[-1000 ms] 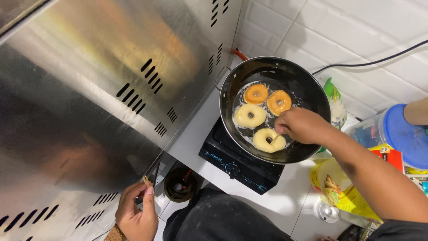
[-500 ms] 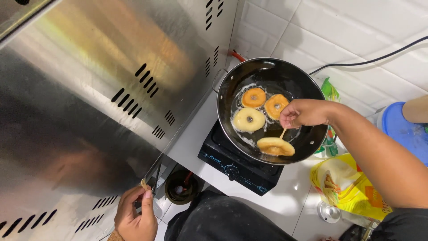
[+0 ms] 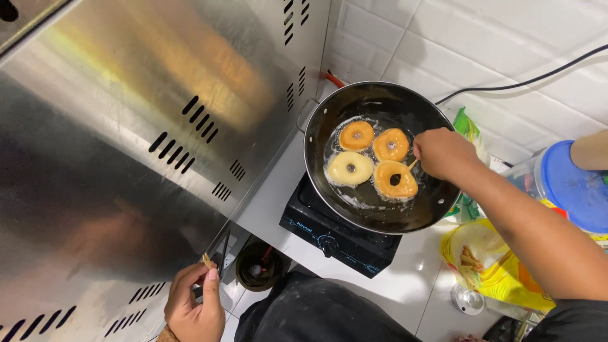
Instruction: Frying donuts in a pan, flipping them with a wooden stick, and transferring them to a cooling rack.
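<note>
pan: black | doughnuts: golden-brown | stove: black | lid: blue

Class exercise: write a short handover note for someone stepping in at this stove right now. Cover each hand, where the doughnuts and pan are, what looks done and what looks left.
Right hand: over the round black frying pan, fingers pinching a thin wooden stick that touches the nearest ring doughnut.
Left hand: low by the steel panel, holding a second thin stick, away from the pan.
Pan sits on the black single-burner stove; four ring doughnuts float in bubbling oil.
Done: three doughnuts show golden-orange tops.
Left: the pale yellow doughnut looks unbrowned on top; all four are still in the oil.
</note>
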